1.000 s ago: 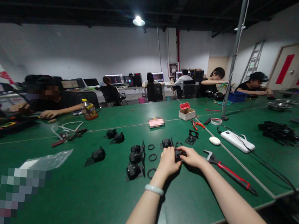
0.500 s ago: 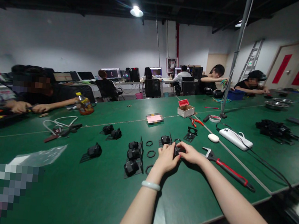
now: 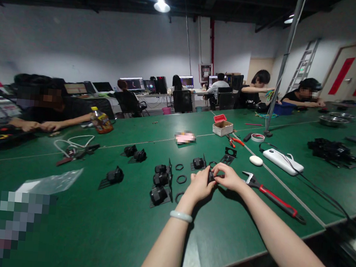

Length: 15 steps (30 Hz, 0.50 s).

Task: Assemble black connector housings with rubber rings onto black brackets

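Both of my hands meet over the green table [image 3: 109, 235], closed round one small black part [image 3: 212, 177]. My left hand [image 3: 198, 187], with a pale bangle on its wrist, grips the part from the left. My right hand [image 3: 228, 177] pinches it from the right. Just beyond them lie another black part on a bracket [image 3: 198, 163], a flat black bracket [image 3: 228, 155] and several black rings [image 3: 181, 178]. Left of the rings stand three black parts stacked on brackets [image 3: 160, 185].
An adjustable wrench with a red handle [image 3: 274, 196] lies right of my hands, with a white power bank [image 3: 283, 161], a white mouse [image 3: 256, 160], pliers and a small cardboard box [image 3: 222, 128] behind it. A clear plastic bag [image 3: 50, 182] lies at the left. Other people sit round the table.
The view has tilted down a little, so everything sits slightly higher. My hands stay together on the black part; my right fingers have shifted on it.
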### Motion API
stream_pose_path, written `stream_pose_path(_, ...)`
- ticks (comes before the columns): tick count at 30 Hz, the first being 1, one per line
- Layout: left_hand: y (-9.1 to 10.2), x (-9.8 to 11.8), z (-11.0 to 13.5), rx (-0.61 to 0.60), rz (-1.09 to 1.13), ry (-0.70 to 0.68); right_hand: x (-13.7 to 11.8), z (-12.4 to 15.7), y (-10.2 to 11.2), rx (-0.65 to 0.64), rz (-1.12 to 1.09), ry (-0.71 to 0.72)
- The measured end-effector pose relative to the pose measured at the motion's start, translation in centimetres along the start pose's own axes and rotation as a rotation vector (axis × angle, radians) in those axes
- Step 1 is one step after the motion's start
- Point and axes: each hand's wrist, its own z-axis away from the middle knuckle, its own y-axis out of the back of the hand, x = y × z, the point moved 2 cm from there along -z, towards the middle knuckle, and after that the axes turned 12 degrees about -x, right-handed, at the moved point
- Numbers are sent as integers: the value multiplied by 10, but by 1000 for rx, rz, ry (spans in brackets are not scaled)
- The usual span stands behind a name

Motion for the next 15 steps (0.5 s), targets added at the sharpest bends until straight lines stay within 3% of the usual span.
stream_pose_path(11,2,1,0,-16,6,44,-7,2,4,122,107,-40)
stream_pose_path(15,2,1,0,-6,12,36,-7,5,9,234,148,-90)
